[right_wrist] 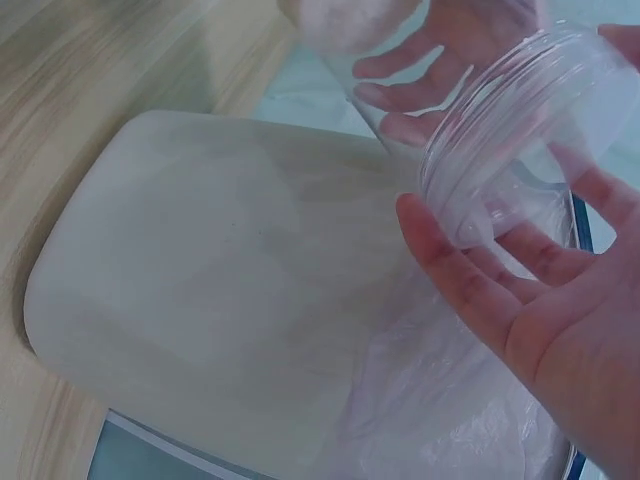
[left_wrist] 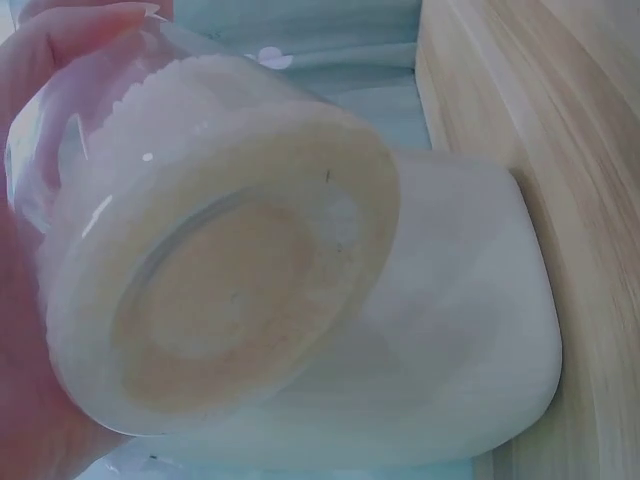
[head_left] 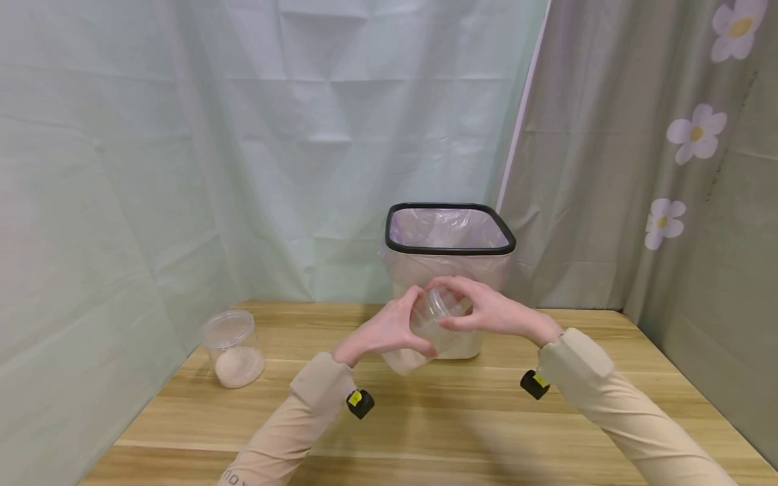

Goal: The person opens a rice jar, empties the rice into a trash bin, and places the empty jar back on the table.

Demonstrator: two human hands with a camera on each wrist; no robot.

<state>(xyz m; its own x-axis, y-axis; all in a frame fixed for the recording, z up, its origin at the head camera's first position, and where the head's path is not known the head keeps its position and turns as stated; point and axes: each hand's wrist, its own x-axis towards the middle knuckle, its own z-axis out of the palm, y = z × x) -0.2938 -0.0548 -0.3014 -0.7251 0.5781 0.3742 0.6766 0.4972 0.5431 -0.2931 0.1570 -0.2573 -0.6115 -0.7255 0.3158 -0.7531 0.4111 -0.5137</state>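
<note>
A clear plastic jar (head_left: 404, 359) with pale, powdery or grainy contents is held tilted in the air, its base toward the lower left. Around its side curls my left hand (head_left: 392, 327); the left wrist view looks at the jar's round base (left_wrist: 230, 270). At the upper end, my right hand (head_left: 495, 310) grips the clear lid (right_wrist: 600, 90) with thumb and fingers spread around it. Threads and rings show at the jar's neck (right_wrist: 500, 120). Whether the lid is tight or loose I cannot tell. Both hands are in front of the bin.
A pale bin (head_left: 462, 347) with a black rim (head_left: 450, 250) and a clear bag liner stands at the back of the wooden table (head_left: 389, 432). Another clear lidded jar (head_left: 234, 351) with similar pale contents stands at the left. Curtains (head_left: 365, 135) hang behind and at the sides.
</note>
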